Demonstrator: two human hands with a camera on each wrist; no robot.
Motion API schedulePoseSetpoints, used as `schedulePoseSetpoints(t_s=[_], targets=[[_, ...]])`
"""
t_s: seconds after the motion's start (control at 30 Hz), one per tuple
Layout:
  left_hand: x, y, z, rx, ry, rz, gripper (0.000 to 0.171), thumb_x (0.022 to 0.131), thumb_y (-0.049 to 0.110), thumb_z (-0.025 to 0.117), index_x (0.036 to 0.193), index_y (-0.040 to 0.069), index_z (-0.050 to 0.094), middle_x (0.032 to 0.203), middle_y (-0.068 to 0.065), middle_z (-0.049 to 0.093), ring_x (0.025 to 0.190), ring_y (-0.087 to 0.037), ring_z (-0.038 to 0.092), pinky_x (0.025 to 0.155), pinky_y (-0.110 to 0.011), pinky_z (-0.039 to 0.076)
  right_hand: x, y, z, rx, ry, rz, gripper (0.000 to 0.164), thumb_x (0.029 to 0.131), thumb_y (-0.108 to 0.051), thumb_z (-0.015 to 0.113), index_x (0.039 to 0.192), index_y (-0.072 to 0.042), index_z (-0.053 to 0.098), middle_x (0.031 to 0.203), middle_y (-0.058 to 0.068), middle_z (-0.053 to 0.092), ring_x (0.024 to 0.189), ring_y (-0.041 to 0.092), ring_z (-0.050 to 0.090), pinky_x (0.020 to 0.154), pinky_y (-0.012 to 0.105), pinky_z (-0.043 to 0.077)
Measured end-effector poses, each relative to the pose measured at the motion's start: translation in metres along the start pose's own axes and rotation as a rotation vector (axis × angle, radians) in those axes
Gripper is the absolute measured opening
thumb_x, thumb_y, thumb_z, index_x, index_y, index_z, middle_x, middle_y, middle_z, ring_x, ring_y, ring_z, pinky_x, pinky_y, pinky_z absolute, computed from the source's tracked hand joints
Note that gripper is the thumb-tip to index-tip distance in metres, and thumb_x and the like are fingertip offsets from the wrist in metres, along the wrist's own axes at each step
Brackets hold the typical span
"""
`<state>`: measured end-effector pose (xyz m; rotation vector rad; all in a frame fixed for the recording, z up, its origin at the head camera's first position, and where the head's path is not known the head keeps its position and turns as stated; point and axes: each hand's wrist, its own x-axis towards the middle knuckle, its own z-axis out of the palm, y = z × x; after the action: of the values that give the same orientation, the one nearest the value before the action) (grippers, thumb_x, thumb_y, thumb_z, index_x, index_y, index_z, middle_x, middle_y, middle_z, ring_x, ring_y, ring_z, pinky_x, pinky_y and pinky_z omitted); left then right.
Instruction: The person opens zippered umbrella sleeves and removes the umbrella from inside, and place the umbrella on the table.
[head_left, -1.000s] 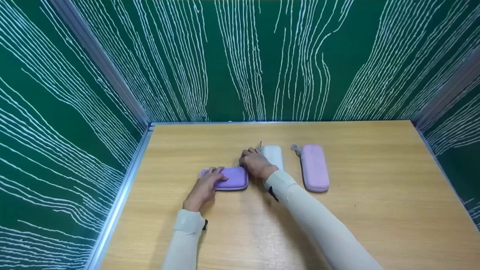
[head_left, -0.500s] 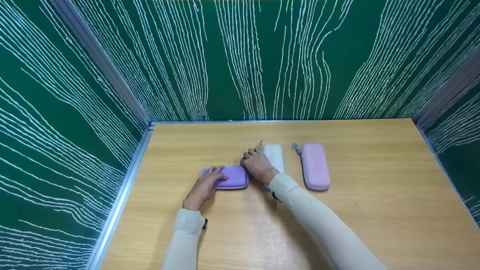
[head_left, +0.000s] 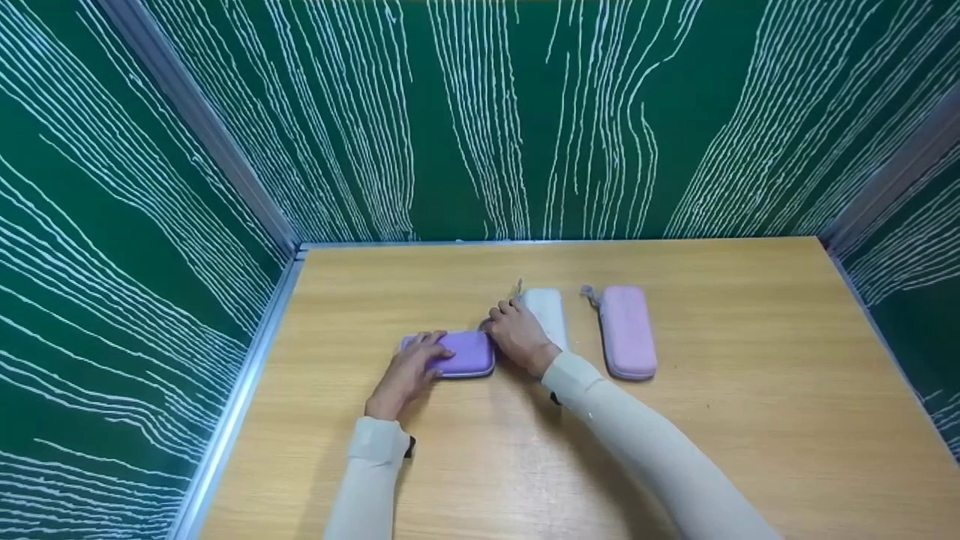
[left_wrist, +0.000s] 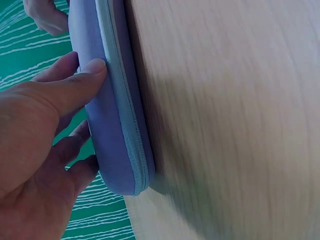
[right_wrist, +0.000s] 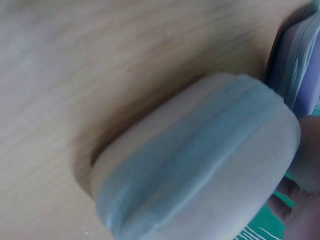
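Observation:
A purple zip case (head_left: pixel 465 352) lies flat on the table, its long side and pale zipper facing the left wrist camera. My left hand (head_left: pixel 405 375) holds its left part, fingers over the top and thumb (left_wrist: pixel 92 75) at the front edge. At the case's back right corner, the curled fingers of my right hand (head_left: pixel 516 335) pinch a small grey zipper pull (head_left: pixel 484 324); the fingertips are partly hidden. Just beside that hand lies a white zip case (head_left: pixel 546 311), partly covered by it in the head view. The white case (right_wrist: pixel 200 160) looms large in the right wrist view.
A pink zip case (head_left: pixel 628 334) with a grey strap lies right of the white one. Green walls (head_left: pixel 465 120) with white wavy lines enclose the wooden table (head_left: pixel 750 420) at the back and sides. A metal rail (head_left: pixel 232 420) runs along the left edge.
My right hand has shifted slightly to the right at the purple case's corner, its wrist a little nearer. The left hand keeps its hold, and the cases stay nearly in place.

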<state>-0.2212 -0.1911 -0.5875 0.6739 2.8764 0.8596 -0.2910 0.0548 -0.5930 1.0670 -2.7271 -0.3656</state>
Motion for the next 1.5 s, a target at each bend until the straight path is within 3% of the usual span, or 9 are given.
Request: schedulePoseSetpoints(t_s=[0.3,0.5,0.83,1.0,1.3,1.5], targets=[[-0.001,-0.003,0.004,0.003,0.01,-0.004,0.03,0.094,-0.002,0.073,0.124,0.006,0.074,0.16,-0.017,0.05,0.149,-0.044,0.042,0.119,-0.065,0.037,-0.008,-0.005,0.001,-0.007,0.084,0.013,0.02,0.1,-0.01,0.064,0.11,-0.014,0.081,0.112,0.007,0.073,0.107,0.028,0.063,0.109,0.046,0.049],[-0.001,-0.002,0.005,0.006,0.019,-0.024,0.031,0.095,-0.002,0.072,0.124,0.008,0.075,0.16,-0.015,0.051,0.149,-0.042,0.043,0.116,-0.066,0.039,-0.012,-0.008,0.001,-0.012,0.095,0.026,0.016,0.097,-0.01,0.066,0.103,-0.009,0.081,0.111,0.008,0.071,0.104,0.028,0.061,0.102,0.043,0.049],[-0.001,-0.001,0.007,0.022,0.07,0.039,0.03,0.094,-0.004,0.072,0.122,0.006,0.074,0.157,-0.019,0.053,0.144,-0.044,0.048,0.119,-0.061,0.038,-0.022,-0.016,-0.001,0.009,0.1,0.072,0.013,0.098,-0.011,0.068,0.099,-0.008,0.081,0.119,0.01,0.069,0.111,0.03,0.061,0.1,0.043,0.05],[-0.002,0.0,0.01,0.037,0.079,0.019,0.029,0.094,-0.002,0.073,0.122,0.007,0.075,0.157,-0.018,0.054,0.145,-0.043,0.048,0.119,-0.061,0.037,-0.028,-0.02,-0.002,-0.014,0.075,0.077,0.01,0.096,-0.011,0.07,0.099,-0.008,0.079,0.116,0.01,0.068,0.112,0.03,0.061,0.102,0.043,0.049],[-0.007,0.006,0.013,0.053,0.117,-0.002,0.028,0.095,-0.001,0.071,0.122,0.008,0.074,0.157,-0.018,0.053,0.145,-0.049,0.046,0.114,-0.069,0.039,-0.036,-0.026,-0.001,-0.005,0.189,0.082,0.009,0.093,-0.01,0.07,0.089,-0.009,0.079,0.1,0.006,0.067,0.102,0.028,0.061,0.098,0.04,0.047],[-0.007,0.008,0.017,0.059,0.121,-0.047,0.027,0.098,0.004,0.071,0.124,0.01,0.073,0.158,-0.017,0.052,0.145,-0.048,0.045,0.107,-0.073,0.044,-0.039,-0.028,-0.002,0.042,0.189,0.086,0.009,0.093,-0.008,0.071,0.091,-0.006,0.079,0.101,0.008,0.067,0.102,0.029,0.06,0.099,0.041,0.048]])
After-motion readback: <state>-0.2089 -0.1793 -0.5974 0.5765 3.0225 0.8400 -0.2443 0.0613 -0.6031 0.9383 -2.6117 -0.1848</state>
